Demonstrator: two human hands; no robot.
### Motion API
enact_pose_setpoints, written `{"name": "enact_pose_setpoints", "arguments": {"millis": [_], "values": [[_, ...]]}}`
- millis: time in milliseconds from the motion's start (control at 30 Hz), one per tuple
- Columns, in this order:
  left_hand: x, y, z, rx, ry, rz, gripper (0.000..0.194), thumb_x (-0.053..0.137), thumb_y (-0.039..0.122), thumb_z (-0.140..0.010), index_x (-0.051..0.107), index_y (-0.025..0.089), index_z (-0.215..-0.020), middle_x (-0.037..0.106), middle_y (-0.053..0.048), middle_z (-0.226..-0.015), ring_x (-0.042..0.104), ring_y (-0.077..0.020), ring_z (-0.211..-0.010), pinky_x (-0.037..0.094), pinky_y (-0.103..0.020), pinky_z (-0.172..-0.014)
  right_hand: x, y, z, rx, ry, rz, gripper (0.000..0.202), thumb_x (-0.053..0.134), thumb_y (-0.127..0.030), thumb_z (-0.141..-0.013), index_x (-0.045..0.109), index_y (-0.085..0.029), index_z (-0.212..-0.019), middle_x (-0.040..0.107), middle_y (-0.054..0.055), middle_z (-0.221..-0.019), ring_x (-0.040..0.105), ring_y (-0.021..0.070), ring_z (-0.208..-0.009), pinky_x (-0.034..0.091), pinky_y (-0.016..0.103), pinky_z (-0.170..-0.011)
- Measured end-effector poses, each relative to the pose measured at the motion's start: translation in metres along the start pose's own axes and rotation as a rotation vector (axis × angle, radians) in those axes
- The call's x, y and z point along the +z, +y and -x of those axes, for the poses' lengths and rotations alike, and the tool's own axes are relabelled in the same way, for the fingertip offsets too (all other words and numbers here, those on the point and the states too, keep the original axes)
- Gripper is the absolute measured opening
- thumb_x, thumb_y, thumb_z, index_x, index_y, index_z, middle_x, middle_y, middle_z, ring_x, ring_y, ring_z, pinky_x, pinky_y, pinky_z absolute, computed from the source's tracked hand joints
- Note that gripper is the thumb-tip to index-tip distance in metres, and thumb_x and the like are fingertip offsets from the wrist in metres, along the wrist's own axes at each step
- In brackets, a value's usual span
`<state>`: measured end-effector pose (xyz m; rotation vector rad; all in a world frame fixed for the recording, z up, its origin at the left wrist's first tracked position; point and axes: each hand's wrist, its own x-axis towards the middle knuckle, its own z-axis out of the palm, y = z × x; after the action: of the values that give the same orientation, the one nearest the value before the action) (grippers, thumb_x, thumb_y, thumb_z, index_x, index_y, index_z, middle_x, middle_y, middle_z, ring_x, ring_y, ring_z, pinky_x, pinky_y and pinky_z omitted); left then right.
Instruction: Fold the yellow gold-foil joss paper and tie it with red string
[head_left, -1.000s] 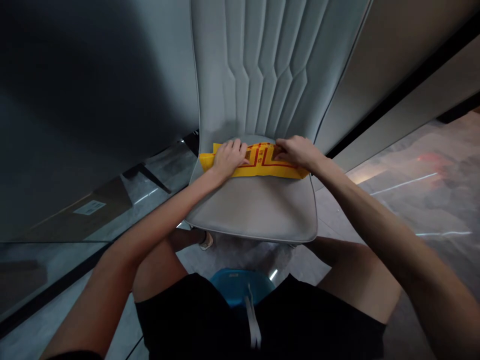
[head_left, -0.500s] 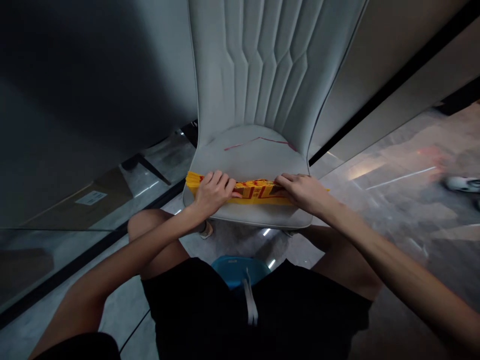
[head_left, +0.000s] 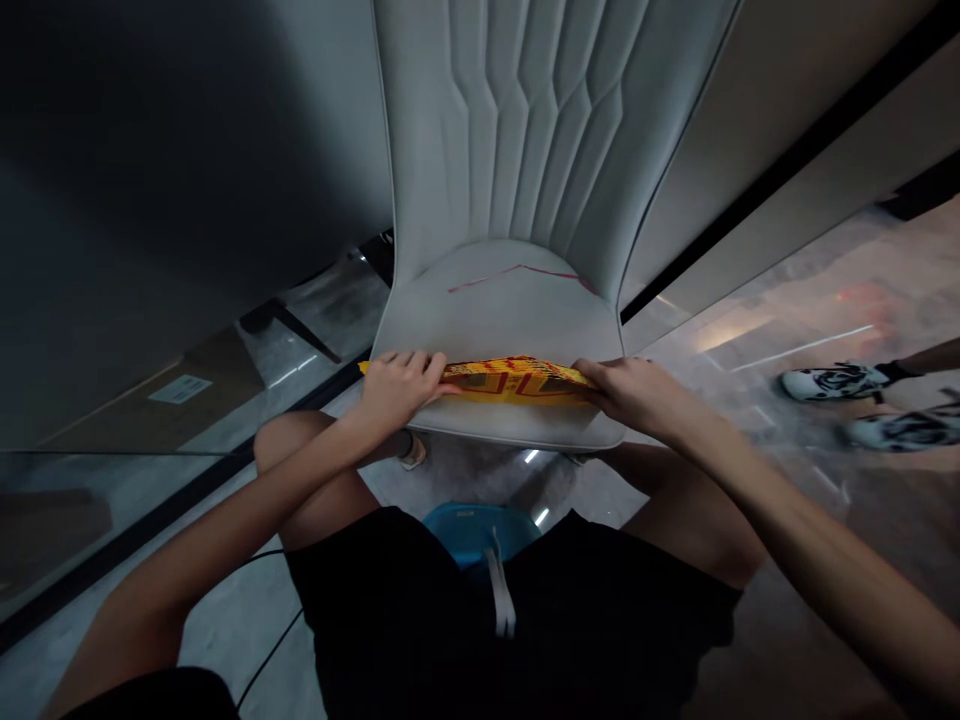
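Note:
A stack of yellow paper sheets with red print (head_left: 510, 382) stretches sideways over the front of the grey chair's seat (head_left: 420, 318). My left hand (head_left: 401, 388) is closed round its left end, fingers over the top and thumb along the near side. At the right end, my right hand (head_left: 626, 390) grips the stack, with the fingertips partly hidden behind it. The middle of the stack bows slightly upward between my hands. Behind it, a thin red string (head_left: 517, 268) lies bent across the seat.
A blue plastic stool or tub (head_left: 480, 530) shows between my legs. On the right, another person's patterned shoes (head_left: 836, 382) stand on the shiny floor. A cardboard box (head_left: 217, 380) lies at left by a dark panel (head_left: 150, 200). A black cable (head_left: 270, 655) runs beside my left leg.
Both hands have slid outward to the ends of the paper stack, and its middle now bulges. The other person's feet have come further into view at right.

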<state>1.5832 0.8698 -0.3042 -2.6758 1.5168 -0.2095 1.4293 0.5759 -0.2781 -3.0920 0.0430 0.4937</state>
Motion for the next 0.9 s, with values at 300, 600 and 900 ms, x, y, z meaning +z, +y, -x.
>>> {"name": "enact_pose_setpoints", "arguments": {"millis": [300,600,900], "values": [[0.022,-0.041,0.040,-0.355,0.308,0.872,0.009,0.075,0.036,-0.070,0.072,0.028,-0.068,0.076,0.000,-0.068,0.070,-0.0204,-0.060,0.055,-0.030,-0.057,0.039,0.031,0.024,0.130,0.297,-0.803,0.017,0.069,-0.044,-0.080,0.078,-0.030,-0.084,0.077,0.005,-0.075,0.070,0.0246,-0.068,0.056,0.037,-0.066],[0.051,-0.022,0.036,-0.586,0.447,1.372,0.038,0.087,0.035,-0.048,0.053,0.025,-0.062,0.074,-0.001,-0.069,0.074,-0.0220,-0.066,0.065,-0.036,-0.061,0.091,0.005,0.007,0.324,0.622,-1.368,0.037,0.089,-0.054,-0.050,0.071,-0.030,-0.071,0.082,0.005,-0.089,0.077,0.0305,-0.087,0.064,0.049,-0.084],[0.051,-0.018,0.028,-0.652,0.489,1.415,0.048,0.090,0.038,-0.043,0.047,0.025,-0.059,0.077,-0.002,-0.070,0.076,-0.0221,-0.067,0.064,-0.034,-0.060,0.093,0.014,0.005,0.372,0.594,-1.289,0.037,0.087,-0.059,-0.054,0.071,-0.029,-0.068,0.078,0.006,-0.075,0.075,0.0308,-0.074,0.066,0.047,-0.070]]}}
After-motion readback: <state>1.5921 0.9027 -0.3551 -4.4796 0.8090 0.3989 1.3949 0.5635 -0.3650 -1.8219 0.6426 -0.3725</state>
